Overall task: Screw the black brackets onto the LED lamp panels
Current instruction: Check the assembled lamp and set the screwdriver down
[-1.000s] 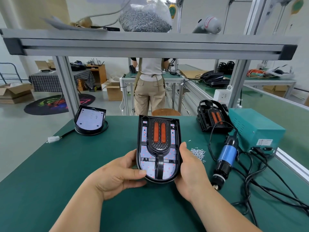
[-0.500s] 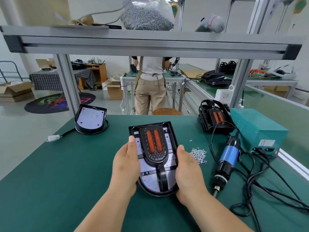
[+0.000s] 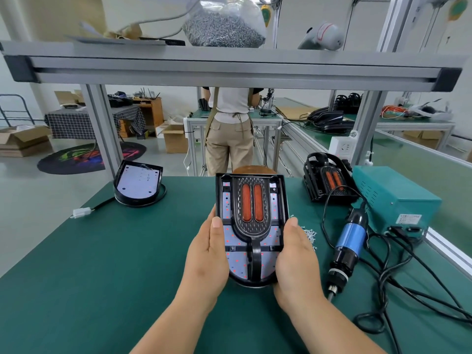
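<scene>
A black-rimmed LED lamp panel (image 3: 233, 261) with a white LED board is held tilted up over the middle of the green table. A black bracket (image 3: 251, 205) with two orange oval inserts lies on top of it. My left hand (image 3: 207, 256) grips the panel's left edge and my right hand (image 3: 296, 254) grips its right edge. Both thumbs lie along the rim, and the fingers are hidden underneath. A small pile of screws (image 3: 310, 233) sits just right of my right hand. Beyond it a blue electric screwdriver (image 3: 351, 238) lies on the table.
A teal power box (image 3: 393, 200) and tangled black cables (image 3: 398, 277) fill the right side. Assembled lamps (image 3: 328, 182) are stacked at the back right. A bare lamp panel (image 3: 139, 183) and a white connector (image 3: 81, 213) lie at the back left. Beyond the table stands a person (image 3: 229, 129).
My left hand slid from the panel's lower corner up along its left edge. The panel, skewed slightly half a second ago, now points straight away from me and sits a little higher.
</scene>
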Tool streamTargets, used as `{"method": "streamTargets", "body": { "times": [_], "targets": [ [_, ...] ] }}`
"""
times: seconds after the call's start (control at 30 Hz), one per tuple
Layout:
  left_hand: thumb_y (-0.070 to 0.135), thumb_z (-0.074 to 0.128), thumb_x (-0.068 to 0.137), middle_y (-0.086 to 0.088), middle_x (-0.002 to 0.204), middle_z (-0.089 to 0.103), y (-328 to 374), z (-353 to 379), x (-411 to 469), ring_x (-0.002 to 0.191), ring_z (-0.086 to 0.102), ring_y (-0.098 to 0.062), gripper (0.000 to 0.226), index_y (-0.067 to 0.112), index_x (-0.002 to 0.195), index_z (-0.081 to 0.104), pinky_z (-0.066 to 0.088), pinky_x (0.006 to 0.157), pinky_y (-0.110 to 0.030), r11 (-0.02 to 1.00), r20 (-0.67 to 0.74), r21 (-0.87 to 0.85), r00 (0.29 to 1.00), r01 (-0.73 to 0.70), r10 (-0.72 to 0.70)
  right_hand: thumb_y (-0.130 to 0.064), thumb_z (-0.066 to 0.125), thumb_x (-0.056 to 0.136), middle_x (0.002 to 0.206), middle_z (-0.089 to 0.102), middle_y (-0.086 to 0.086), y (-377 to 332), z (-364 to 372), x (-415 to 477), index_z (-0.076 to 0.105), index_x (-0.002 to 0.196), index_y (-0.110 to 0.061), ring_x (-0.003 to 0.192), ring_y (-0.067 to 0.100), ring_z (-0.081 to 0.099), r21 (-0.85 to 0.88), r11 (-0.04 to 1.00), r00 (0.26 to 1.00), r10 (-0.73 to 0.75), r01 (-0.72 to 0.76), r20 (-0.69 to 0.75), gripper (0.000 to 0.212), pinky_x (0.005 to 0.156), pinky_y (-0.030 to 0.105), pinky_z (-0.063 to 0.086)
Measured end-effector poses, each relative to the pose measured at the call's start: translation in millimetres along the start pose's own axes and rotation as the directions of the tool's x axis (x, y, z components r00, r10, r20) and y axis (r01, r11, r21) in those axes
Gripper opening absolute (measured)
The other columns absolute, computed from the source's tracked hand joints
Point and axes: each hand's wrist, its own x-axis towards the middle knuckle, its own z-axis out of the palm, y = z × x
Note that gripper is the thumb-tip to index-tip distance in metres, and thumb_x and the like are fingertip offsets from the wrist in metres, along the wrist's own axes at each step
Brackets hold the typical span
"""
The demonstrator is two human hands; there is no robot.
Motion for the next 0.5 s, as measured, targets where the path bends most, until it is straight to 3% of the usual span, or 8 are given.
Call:
{"method": "streamTargets", "body": {
  "times": [0.13, 0.23, 0.33, 0.43, 0.5],
  "targets": [
    [0.056, 0.033, 0.091, 0.019, 0.141, 0.057, -3.8, -1.9, 3.1, 0.132, 0.049, 0.002, 0.063, 0.030, 0.146, 0.048, 0.037, 0.116, -0.035, 0.997, -0.009, 0.028, 0.998, -0.069, 0.069, -0.031, 0.039, 0.107, 0.099, 0.078, -0.002, -0.7, 0.3, 0.9, 0.071, 0.100, -0.013, 0.098, 0.014, 0.071, 0.074, 0.997, 1.000, 0.016, -0.018, 0.017, 0.037, 0.099, 0.040, 0.050],
    [0.053, 0.034, 0.096, 0.021, 0.142, 0.055, -9.2, -5.0, 7.5, 0.132, 0.049, 0.002, 0.057, 0.032, 0.147, 0.046, 0.037, 0.116, -0.035, 0.999, -0.005, 0.023, 0.999, -0.043, 0.043, -0.026, 0.041, 0.106, 0.110, 0.075, 0.008, -0.9, 1.5, 1.9, 0.068, 0.113, -0.006, 0.113, 0.028, 0.067, 0.174, 0.983, 0.997, 0.054, -0.062, 0.052, 0.034, 0.108, 0.049, 0.045],
    [0.049, 0.040, 0.102, 0.017, 0.143, 0.055, -15.6, -12.3, 13.9, 0.133, 0.050, -0.004, 0.048, 0.034, 0.147, 0.047, 0.035, 0.117, -0.039, 0.991, -0.070, -0.068, 0.990, 0.114, -0.119, -0.020, 0.040, 0.106, 0.115, 0.073, 0.016, -2.2, 0.3, 2.8, 0.066, 0.118, 0.001, 0.117, 0.036, 0.064, 0.224, 0.971, 0.988, 0.052, -0.085, 0.149, 0.036, 0.107, 0.052, 0.045],
    [0.042, 0.041, 0.105, -0.001, 0.122, 0.072, -14.4, -17.6, 17.6, 0.117, 0.066, -0.022, 0.040, 0.019, 0.126, 0.067, 0.045, 0.108, -0.049, 0.949, -0.066, -0.230, 0.969, 0.216, -0.237, -0.018, 0.035, 0.106, 0.124, 0.070, 0.012, -2.8, -2.2, 2.6, 0.063, 0.129, -0.005, 0.119, 0.028, 0.064, 0.182, 0.977, 0.948, 0.046, -0.108, 0.315, 0.038, 0.103, 0.042, 0.049],
    [0.036, 0.041, 0.106, -0.010, 0.117, 0.073, -10.3, -20.1, 19.4, 0.113, 0.068, -0.029, 0.040, 0.011, 0.120, 0.069, 0.047, 0.105, -0.051, 0.885, -0.011, -0.386, 0.958, 0.259, -0.285, -0.016, 0.036, 0.105, 0.125, 0.070, 0.008, -2.1, -2.8, 2.5, 0.063, 0.131, -0.012, 0.119, 0.024, 0.065, 0.145, 0.980, 0.921, 0.069, -0.134, 0.385, 0.038, 0.099, 0.040, 0.050]
  ]
}}
